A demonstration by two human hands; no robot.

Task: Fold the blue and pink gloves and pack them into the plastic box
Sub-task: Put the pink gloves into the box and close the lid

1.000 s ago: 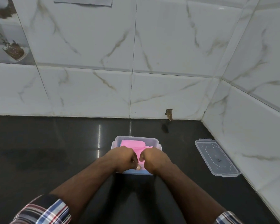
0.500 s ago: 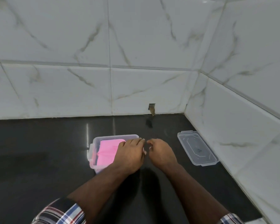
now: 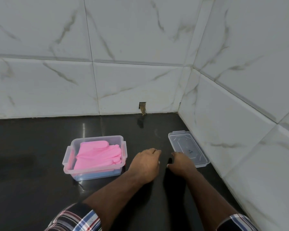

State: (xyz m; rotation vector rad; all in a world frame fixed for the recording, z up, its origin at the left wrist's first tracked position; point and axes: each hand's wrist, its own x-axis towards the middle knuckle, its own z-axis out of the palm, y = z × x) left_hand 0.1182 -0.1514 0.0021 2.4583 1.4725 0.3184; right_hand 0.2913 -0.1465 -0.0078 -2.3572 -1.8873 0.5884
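Observation:
A clear plastic box (image 3: 67, 155) stands on the black counter, left of both hands. Folded pink gloves (image 3: 98, 155) lie on top inside it, and blue gloves (image 3: 97, 174) show through its front wall underneath. My left hand (image 3: 144, 164) hovers right of the box, fingers relaxed, holding nothing. My right hand (image 3: 182, 162) is beside it with its fingers spread, next to the near left corner of the clear lid (image 3: 187, 145). I cannot tell whether it touches the lid.
The black counter (image 3: 32, 155) runs into a corner of white marble-patterned tiles, with the side wall (image 3: 240, 130) close to the lid's right edge. A small chipped hole (image 3: 142, 107) sits at the back wall's base.
Both hands left the box and moved right towards the lid. The view swung right, so the box now sits left of the hands with the pink gloves uncovered.

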